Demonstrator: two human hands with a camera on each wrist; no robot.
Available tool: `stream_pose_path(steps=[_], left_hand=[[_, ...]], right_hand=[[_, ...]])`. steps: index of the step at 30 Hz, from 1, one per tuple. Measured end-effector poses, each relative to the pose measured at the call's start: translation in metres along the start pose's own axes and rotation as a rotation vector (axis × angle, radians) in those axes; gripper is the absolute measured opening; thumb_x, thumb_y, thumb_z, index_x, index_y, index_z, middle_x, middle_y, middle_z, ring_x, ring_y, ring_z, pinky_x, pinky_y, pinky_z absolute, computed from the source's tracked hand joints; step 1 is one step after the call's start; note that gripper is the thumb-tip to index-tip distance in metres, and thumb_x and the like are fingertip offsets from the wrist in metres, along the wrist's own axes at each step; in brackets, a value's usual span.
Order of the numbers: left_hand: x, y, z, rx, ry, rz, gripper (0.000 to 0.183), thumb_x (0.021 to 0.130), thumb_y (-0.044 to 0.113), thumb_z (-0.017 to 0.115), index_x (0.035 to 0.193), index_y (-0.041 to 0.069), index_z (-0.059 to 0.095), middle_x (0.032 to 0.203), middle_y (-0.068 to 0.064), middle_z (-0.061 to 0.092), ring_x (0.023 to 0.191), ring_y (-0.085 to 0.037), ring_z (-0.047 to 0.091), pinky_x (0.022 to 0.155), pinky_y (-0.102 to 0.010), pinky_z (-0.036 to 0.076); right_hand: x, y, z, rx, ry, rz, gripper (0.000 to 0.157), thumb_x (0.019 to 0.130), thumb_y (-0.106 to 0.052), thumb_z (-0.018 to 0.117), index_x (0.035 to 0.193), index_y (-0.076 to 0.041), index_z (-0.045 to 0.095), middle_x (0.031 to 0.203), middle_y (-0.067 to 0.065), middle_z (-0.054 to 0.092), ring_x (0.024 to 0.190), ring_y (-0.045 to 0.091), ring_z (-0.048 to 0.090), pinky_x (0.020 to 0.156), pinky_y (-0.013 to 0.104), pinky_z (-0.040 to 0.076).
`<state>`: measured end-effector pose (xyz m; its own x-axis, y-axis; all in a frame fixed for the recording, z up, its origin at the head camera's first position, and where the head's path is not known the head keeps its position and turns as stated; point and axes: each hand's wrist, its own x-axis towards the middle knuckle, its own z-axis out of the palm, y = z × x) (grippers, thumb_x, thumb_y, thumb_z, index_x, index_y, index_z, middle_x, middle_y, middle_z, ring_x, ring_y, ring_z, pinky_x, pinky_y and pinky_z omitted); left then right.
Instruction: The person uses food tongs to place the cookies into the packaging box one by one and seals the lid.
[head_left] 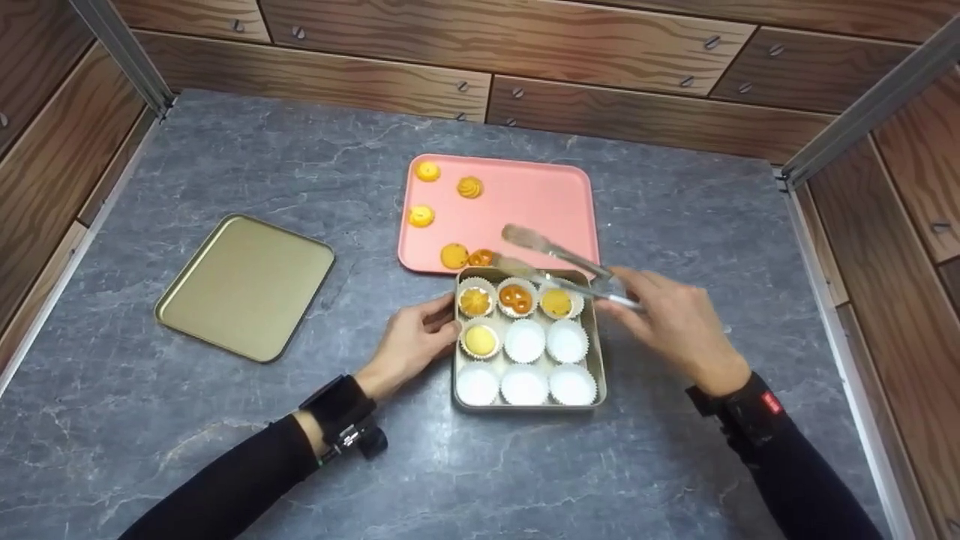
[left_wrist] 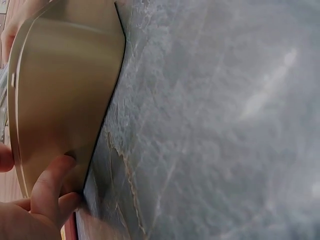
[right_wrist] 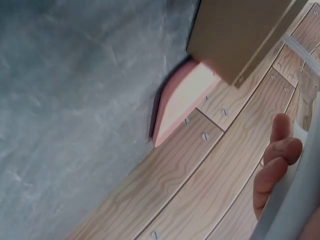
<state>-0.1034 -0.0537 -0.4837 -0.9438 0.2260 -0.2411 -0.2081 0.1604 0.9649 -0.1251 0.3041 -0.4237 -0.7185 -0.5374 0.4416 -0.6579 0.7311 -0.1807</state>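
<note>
My right hand (head_left: 679,322) grips a pair of metal tongs (head_left: 570,259), their arms spread over the far edge of a square metal tin (head_left: 603,360). One blurred tip overlaps a small pretzel (head_left: 480,258) at the near edge of the pink tray (head_left: 540,202). Inside the tin stand rows of white paper cups (head_left: 525,341); the back row holds a swirled cookie (head_left: 474,301), a pretzel (head_left: 516,298) and a round cookie (head_left: 556,303). A yellow round piece (head_left: 480,340) fills the middle-left cup. My left hand (head_left: 409,341) holds the tin's left side, thumb at the rim, fingers against the wall (left_wrist: 65,100).
On the tray lie more cookies: a round one (head_left: 454,256) beside the pretzel, a swirl (head_left: 470,187) and two yellow ones (head_left: 421,216) at the left. A gold lid (head_left: 247,289) rests on the marbled table (head_left: 360,487) at the left. Wood-pattern panels (head_left: 375,82) border the table.
</note>
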Motion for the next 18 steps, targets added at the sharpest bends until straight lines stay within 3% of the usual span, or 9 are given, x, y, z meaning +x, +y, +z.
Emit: stream_pose_path(steps=[5,11,14,18], left_hand=[[0.000,-0.001,-0.001,0.016,0.019,0.005,0.063,0.094,0.006,0.070,0.152,0.001,0.045,0.156,-0.018,0.046,0.131,-0.030,0.060,0.096,-0.026,0.059],[0.000,-0.001,0.000,0.070,0.039,0.048,0.062,0.092,0.005,0.069,0.149,-0.002,0.047,0.154,-0.018,0.048,0.130,-0.030,0.060,0.100,-0.026,0.056],[0.001,0.000,0.002,0.094,0.040,0.061,0.062,0.091,0.007,0.069,0.149,-0.003,0.048,0.153,-0.018,0.049,0.131,-0.028,0.060,0.102,-0.026,0.055],[0.001,0.000,0.002,0.122,0.053,0.092,0.061,0.091,0.009,0.069,0.147,-0.003,0.050,0.150,-0.019,0.052,0.128,-0.028,0.062,0.104,-0.029,0.054]], right_hand=[[0.017,0.009,0.001,-0.028,-0.052,0.111,0.044,0.090,-0.032,0.081,0.123,-0.004,0.070,0.079,0.005,0.069,0.059,0.016,0.057,0.047,0.033,0.052],[0.035,0.016,0.011,-0.063,-0.209,0.213,0.049,0.097,-0.047,0.070,0.128,-0.009,0.070,0.085,0.006,0.072,0.063,0.020,0.059,0.052,0.041,0.053],[0.042,0.018,0.015,-0.090,-0.270,0.219,0.052,0.097,-0.049,0.069,0.131,-0.010,0.069,0.083,0.005,0.070,0.061,0.020,0.057,0.052,0.042,0.052],[0.048,0.020,0.019,-0.121,-0.287,0.197,0.050,0.097,-0.051,0.068,0.124,-0.009,0.070,0.079,0.005,0.068,0.061,0.023,0.058,0.051,0.046,0.052]])
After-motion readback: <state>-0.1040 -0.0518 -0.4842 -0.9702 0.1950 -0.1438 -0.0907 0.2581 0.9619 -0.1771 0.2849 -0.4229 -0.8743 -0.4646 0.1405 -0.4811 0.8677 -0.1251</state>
